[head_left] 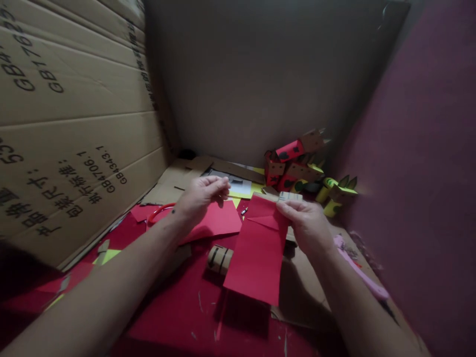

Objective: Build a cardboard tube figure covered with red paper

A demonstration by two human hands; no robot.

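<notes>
My right hand [307,218] pinches the top right corner of a red paper strip [256,258], which hangs tilted over the table with a crease near its top. To the left, my left hand [210,193] is closed in a pinch, apart from the strip; whatever is between its fingertips is too small to make out. Behind the strip's lower left lies a cardboard tube [219,259] with dark stripes, partly hidden. Another striped tube [290,196] shows just beyond my right fingers. A larger red sheet [215,221] lies below my left hand.
Red-handled scissors [158,212] lie by my left wrist. Several red and yellow tube figures [292,166] stand at the back right. A pink strip-shaped object [362,272] is beside my right forearm. A big cardboard box [82,99] walls the left; a purple surface [424,173] bounds the right.
</notes>
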